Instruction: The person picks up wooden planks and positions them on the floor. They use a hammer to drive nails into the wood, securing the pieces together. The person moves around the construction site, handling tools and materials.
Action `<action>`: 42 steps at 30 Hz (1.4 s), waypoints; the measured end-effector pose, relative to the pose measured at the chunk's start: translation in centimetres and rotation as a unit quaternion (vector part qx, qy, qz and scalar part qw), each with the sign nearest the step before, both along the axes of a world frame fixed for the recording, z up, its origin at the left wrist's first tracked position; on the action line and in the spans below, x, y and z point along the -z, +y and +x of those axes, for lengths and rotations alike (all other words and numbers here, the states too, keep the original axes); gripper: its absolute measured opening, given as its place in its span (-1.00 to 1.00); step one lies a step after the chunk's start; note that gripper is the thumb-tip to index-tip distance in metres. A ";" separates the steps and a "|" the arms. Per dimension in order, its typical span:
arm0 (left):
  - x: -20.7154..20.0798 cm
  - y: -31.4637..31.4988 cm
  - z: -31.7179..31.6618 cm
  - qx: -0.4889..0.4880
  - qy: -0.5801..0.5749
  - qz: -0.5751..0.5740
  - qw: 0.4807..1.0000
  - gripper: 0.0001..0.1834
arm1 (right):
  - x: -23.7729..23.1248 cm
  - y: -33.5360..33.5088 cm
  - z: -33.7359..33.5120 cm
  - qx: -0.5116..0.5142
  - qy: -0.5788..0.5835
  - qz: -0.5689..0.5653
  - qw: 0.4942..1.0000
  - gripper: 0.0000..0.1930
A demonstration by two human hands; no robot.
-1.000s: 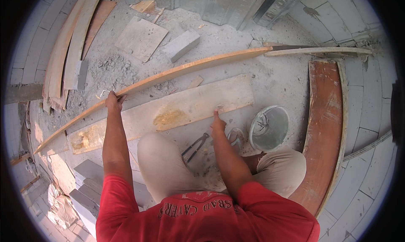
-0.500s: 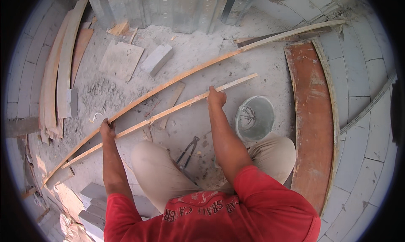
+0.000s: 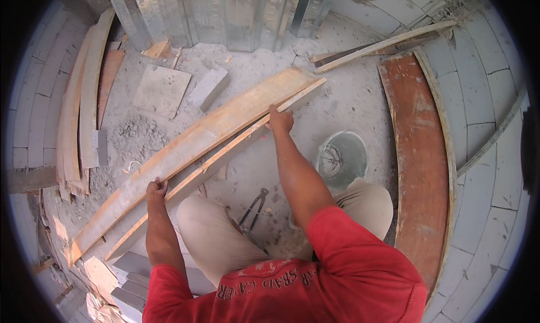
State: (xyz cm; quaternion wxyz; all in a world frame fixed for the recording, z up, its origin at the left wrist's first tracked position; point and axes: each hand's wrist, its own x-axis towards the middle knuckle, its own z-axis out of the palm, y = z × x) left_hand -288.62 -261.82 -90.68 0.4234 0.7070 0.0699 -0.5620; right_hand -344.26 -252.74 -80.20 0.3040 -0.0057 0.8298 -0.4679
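Observation:
Two long wooden planks run diagonally in front of me. The far plank [image 3: 191, 137] is tilted, its broad grey, dusty face turned up. The near plank [image 3: 194, 179] stands on edge beside it, a pale narrow edge on top and a grey side below. My left hand [image 3: 157, 191] is closed on the far plank's near edge, its wrist crossing the near plank. My right hand [image 3: 279, 121] is closed over the near plank's top edge towards its right end; some fingers are hidden. Pincers [image 3: 255, 209] lie on the floor between my knees.
A dusty bucket [image 3: 360, 164] stands by my right knee. A reddish-brown board [image 3: 419, 148] lies along the right wall. Stacked planks [image 3: 73, 109] lean at the left. Grey blocks [image 3: 209, 89] lie about, and corrugated metal sheets [image 3: 219, 19] stand at the back.
The far plank has rolled from its edge, so its broad face shows. The near plank has shifted left and downward, showing its side. My right hand has moved slightly left, my left hand slightly right and lower.

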 end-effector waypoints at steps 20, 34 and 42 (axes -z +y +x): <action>-9.2 -3.2 -1.6 0.150 -0.078 0.109 0.979 -0.83 | 1.1 -6.8 -0.3 0.065 -0.107 0.107 0.986 0.17; -27.6 13.0 -12.7 0.538 -0.376 -0.267 0.706 -0.37 | 7.0 -8.1 -4.3 -0.066 -0.078 0.186 0.977 0.09; -38.9 20.0 -20.1 0.831 -0.394 -0.067 0.388 -0.46 | -2.2 1.5 -12.4 -0.468 -0.069 0.197 0.859 -0.17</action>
